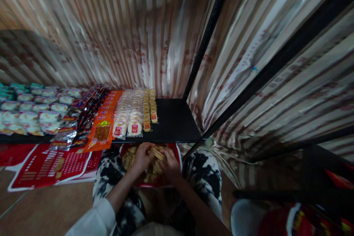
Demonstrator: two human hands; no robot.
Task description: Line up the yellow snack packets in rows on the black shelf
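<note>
Between my knees stands a red box (pixel 178 152) with a white rim, filled with small yellowish wrapped snack packs (pixel 127 160). Over it, my left hand (pixel 143 159) and my right hand (pixel 170 164) are close together, fingers closed on a wrapped biscuit pack (pixel 158 153) held between them. Just ahead on the black shelf (pixel 177 121), two narrow rows of similar yellow biscuit packs (pixel 146 118) stand lined up. To their left are rows of round white wrapped crackers (pixel 134 127).
An orange snack bag (pixel 102 132) overhangs the shelf edge, beside dark shiny packets (pixel 88 118) and white-and-green packs (pixel 49 120). Black rack posts (pixel 210 33) rise at right before striped plastic sheeting (pixel 132 37). Red flattened packaging (pixel 52 166) lies on the floor at left.
</note>
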